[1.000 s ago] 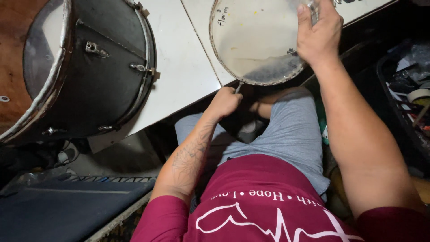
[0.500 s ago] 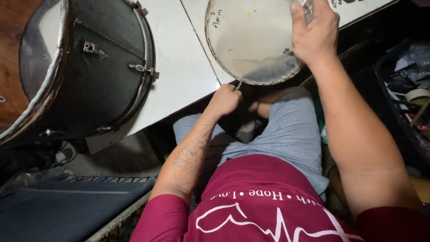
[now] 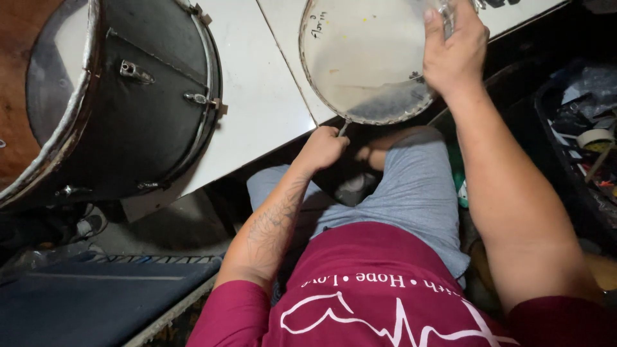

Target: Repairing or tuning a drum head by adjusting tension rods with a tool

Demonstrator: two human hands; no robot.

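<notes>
A large black drum (image 3: 122, 103) lay on its side on the white worktop (image 3: 257, 96). The right arm reached forward, its hand (image 3: 453, 48) closed around the rim of a round translucent drumhead (image 3: 366, 58). Below that rim, the left hand (image 3: 324, 148) was fisted around a thin tool (image 3: 343, 128) touching the drumhead's edge.
</notes>
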